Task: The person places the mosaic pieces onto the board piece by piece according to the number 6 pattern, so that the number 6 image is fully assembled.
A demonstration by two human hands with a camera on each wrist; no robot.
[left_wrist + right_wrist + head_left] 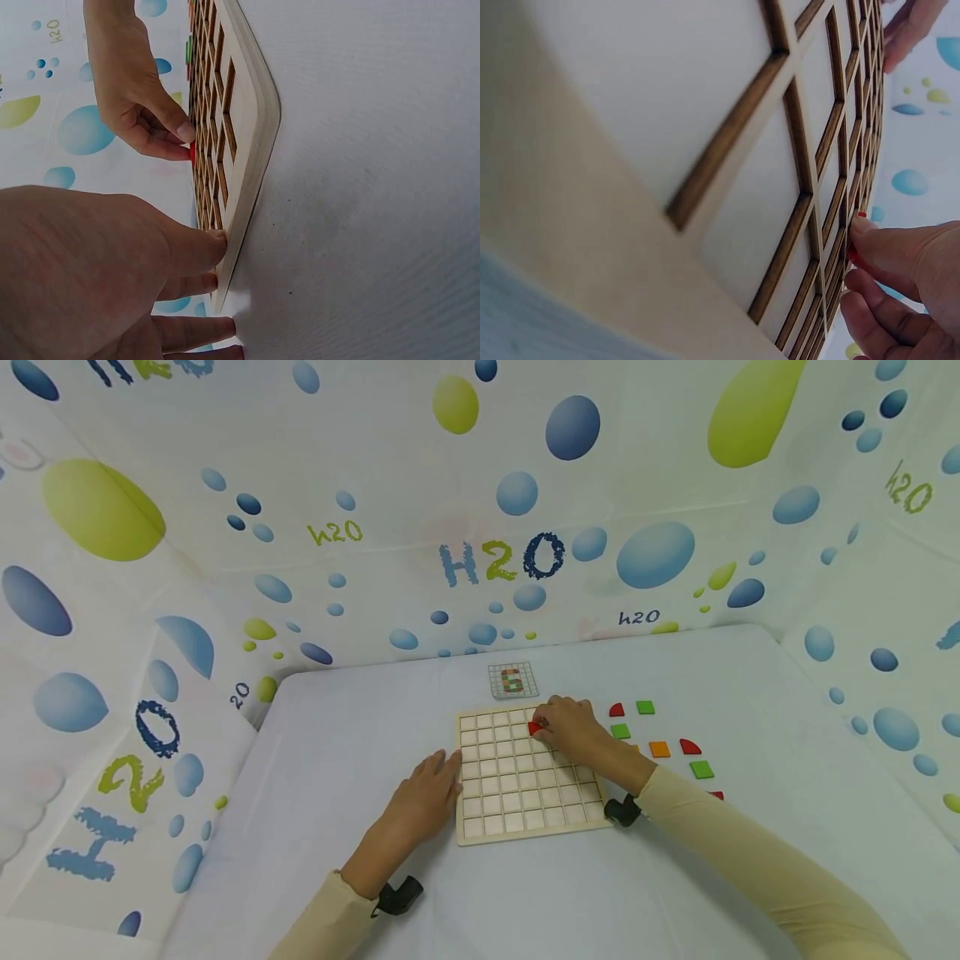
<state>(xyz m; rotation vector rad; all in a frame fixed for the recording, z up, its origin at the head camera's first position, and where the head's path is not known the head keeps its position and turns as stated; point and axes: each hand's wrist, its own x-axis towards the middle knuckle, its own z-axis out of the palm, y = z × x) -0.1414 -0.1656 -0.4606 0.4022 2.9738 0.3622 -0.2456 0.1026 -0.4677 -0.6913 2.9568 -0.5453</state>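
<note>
A square wooden grid board [513,802] lies on the white table, its visible cells bare of tiles. Thumb and fingertips of my right hand [573,729] pinch a small red tile [533,727] at the far right part of the grid. In the right wrist view the red tile [853,253] shows between thumb and finger, right at the grid lines, partly covered. My left hand [423,797] rests at the board's left edge. Its thumb touches the rim in the left wrist view, with the other fingers [199,330] extended beside it.
Behind the board lies a small gridded card [513,680] with a coloured pattern. Several loose tiles are spread right of the board, among them a green square [645,707], an orange square [659,749] and a red rounded piece [690,747]. A patterned curtain [375,560] surrounds the table.
</note>
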